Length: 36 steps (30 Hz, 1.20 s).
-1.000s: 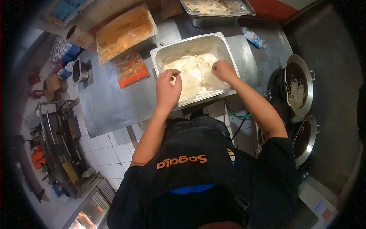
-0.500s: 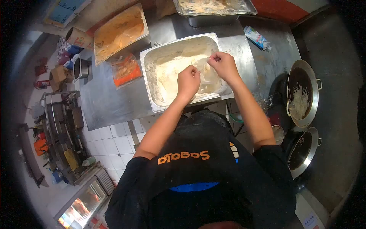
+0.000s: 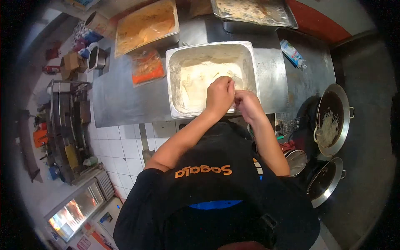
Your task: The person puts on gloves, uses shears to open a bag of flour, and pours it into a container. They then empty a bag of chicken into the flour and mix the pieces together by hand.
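Note:
A deep metal pan [image 3: 171, 89] with pale flour [image 3: 196, 81] in it sits in front of me. Over its near right part my hands are close together, almost touching. My left hand [image 3: 221, 95] is closed, its back toward me, thumb and fingers drawn together. Just right of it, my right hand [image 3: 249, 104] has its fingers curled in, palm side partly showing. Between and beyond them shows a bit of what looks like a clear plastic bag [image 3: 238, 83]; most of it is hidden by the hands.
A metal tray of orange-brown coating [image 3: 146, 25] stands back left, with an orange packet [image 3: 148, 68] before it. Another floury tray [image 3: 258, 12] is at the back. A blue-white packet [image 3: 293, 53] lies right. Two woks [image 3: 348, 121] and a strainer [image 3: 296, 161] are lower right.
Both hands have come down toward the pan's near edge and closer together. The clear bag, earlier spread between them, is now mostly hidden. The whole view has shifted slightly.

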Tool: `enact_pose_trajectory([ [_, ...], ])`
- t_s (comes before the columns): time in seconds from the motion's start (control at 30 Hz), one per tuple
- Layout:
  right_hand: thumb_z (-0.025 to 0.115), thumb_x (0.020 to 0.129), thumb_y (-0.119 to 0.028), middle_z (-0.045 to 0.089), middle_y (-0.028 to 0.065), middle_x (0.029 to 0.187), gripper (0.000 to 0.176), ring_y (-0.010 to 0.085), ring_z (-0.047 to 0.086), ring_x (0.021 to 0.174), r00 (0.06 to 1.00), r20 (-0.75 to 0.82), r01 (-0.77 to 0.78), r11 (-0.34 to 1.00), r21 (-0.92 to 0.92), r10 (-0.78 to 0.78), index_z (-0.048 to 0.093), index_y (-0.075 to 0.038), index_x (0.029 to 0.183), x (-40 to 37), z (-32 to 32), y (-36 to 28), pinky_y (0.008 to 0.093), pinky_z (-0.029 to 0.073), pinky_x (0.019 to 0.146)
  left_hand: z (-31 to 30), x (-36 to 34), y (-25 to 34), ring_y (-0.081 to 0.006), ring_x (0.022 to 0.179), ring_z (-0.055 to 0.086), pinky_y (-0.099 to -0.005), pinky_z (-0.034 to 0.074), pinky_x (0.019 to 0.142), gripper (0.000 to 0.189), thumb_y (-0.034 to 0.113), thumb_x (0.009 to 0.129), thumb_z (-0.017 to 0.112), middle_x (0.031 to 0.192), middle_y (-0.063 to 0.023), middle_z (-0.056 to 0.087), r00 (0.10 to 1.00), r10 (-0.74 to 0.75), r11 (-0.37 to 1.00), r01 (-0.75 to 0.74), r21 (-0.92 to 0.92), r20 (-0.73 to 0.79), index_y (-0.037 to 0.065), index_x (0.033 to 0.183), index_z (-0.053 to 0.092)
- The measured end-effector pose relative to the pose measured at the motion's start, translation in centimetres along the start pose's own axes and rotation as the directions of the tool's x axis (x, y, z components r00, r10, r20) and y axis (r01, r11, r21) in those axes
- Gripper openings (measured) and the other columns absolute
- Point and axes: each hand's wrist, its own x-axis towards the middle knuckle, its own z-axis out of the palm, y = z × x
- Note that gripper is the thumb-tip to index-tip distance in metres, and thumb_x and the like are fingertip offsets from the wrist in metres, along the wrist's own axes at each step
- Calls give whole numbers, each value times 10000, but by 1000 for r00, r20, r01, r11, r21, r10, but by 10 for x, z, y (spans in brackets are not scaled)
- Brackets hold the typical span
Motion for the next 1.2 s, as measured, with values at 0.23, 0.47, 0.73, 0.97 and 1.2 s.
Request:
enact_pose_trajectory([
  [0.23, 481, 885, -141, 554, 128, 990, 246, 198, 557, 868, 950, -239, 269, 917, 295, -202, 485, -1, 1087, 29, 17, -3, 302, 472, 727, 1, -18, 8, -350, 700, 556, -393, 454, 627, 68, 39, 781, 562, 745, -176, 574, 976, 158, 987, -153, -44, 151, -26, 788, 577],
  [0.47, 530, 893, -251, 556, 79, 1065, 334, 184, 561, 909, 982, -82, 188, 861, 473, -169, 495, -35, 1145, 40, 13, -2, 318, 470, 783, -5, -20, 12, -354, 701, 538, -397, 441, 618, 44, 18, 779, 545, 746, -170, 543, 958, 266, 955, -247, -166, 109, -21, 800, 545],
  [0.73, 566, 866, -224, 564, 84, 1048, 388, 172, 556, 906, 975, -44, 220, 940, 261, -216, 482, -45, 1199, 71, 3, 9, 325, 485, 779, -9, -20, 4, -362, 711, 530, -405, 432, 628, 33, -6, 762, 541, 742, -176, 532, 967, 249, 946, -232, -227, 51, -20, 791, 533],
  [0.97, 565, 862, -206, 568, 84, 1064, 415, 173, 554, 913, 981, -78, 190, 953, 237, -176, 466, -34, 1227, 102, 8, -6, 316, 481, 802, -18, -25, 5, -361, 725, 539, -391, 441, 639, 56, 10, 773, 539, 765, -181, 546, 953, 293, 918, -258, -302, 77, -19, 821, 539],
  [1.2, 564, 847, -211, 562, 55, 1124, 423, 160, 552, 934, 968, -140, 245, 915, 321, -210, 489, -64, 1236, 68, 17, -20, 268, 460, 762, -84, -10, -22, -305, 902, 514, -379, 450, 750, 335, 226, 737, 674, 974, -159, 518, 907, 108, 923, -243, 297, 407, 12, 971, 566],
])
